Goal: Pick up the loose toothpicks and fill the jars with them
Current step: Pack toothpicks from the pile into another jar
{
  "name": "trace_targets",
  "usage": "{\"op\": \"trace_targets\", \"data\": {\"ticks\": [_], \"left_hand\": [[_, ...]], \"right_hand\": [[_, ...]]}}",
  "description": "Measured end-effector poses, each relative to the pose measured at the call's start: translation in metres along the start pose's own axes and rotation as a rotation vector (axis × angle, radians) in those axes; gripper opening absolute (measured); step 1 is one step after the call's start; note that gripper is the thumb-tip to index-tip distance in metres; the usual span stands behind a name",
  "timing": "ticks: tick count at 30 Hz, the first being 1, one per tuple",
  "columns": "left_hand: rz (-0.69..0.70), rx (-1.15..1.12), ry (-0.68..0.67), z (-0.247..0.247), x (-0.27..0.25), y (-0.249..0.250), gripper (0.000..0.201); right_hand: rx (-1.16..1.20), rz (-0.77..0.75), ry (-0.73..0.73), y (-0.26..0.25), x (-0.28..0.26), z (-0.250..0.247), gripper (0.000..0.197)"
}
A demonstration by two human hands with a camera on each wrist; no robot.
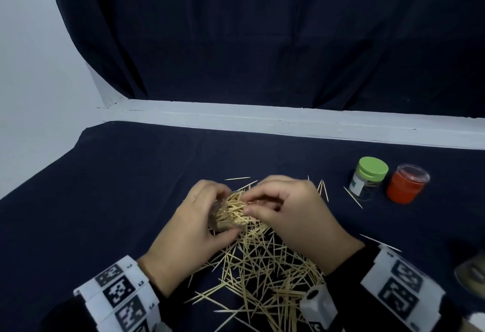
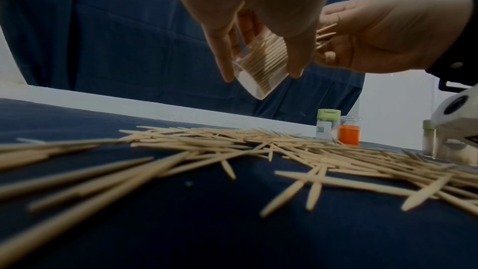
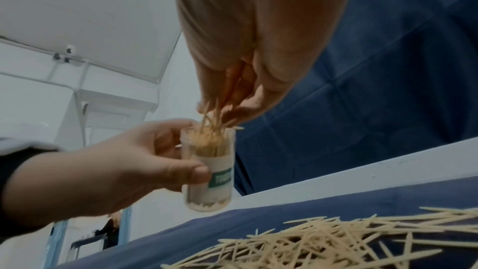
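Observation:
My left hand grips a clear plastic jar packed with toothpicks, lifted above the table and tilted; the same jar shows in the left wrist view. My right hand pinches a small bunch of toothpicks at the jar's mouth, their lower ends among those inside. A big heap of loose toothpicks lies on the dark blue cloth under and in front of both hands. A few stray toothpicks lie further right.
A closed jar with a green lid and a clear jar with a red inside stand at the right. Another object sits blurred at the right edge. A white ledge and dark curtain bound the far side.

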State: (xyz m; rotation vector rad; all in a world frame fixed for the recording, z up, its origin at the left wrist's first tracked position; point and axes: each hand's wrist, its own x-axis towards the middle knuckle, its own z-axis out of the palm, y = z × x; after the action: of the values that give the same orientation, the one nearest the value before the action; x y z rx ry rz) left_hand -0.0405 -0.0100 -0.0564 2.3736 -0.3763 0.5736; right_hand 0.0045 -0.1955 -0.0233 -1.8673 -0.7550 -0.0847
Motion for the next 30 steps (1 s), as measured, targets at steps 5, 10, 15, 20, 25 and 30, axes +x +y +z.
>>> {"op": "trace_targets", "data": {"ticks": [5, 10, 15, 20, 25, 30], "left_hand": [[0.013, -0.002, -0.014, -0.001, -0.001, 0.002, 0.042], [-0.028, -0.003, 0.023, -0.003, 0.000, 0.001, 0.045], [-0.043, -0.023, 0.014, -0.002, -0.001, 0.002, 0.046], [0.051, -0.017, -0.008, -0.002, 0.000, 0.004, 0.044], [0.053, -0.006, 0.023, -0.004, 0.000, 0.000, 0.044], [0.021, 0.019, 0.030, -0.004, -0.001, -0.001, 0.046]], "right_hand": [[-0.183, -0.176, -0.037, 0.000, 0.001, 0.014, 0.013], [-0.012, 0.012, 0.016, -0.009, 0.005, -0.010, 0.033], [-0.032, -0.024, -0.037, -0.006, -0.002, -0.010, 0.026], [-0.013, -0.049, 0.043, -0.004, 0.000, 0.002, 0.012], [-0.147, -0.071, -0.099, -0.004, -0.002, 0.004, 0.017], [-0.027, -0.055, -0.060, -0.012, -0.006, -0.002, 0.051]]}}
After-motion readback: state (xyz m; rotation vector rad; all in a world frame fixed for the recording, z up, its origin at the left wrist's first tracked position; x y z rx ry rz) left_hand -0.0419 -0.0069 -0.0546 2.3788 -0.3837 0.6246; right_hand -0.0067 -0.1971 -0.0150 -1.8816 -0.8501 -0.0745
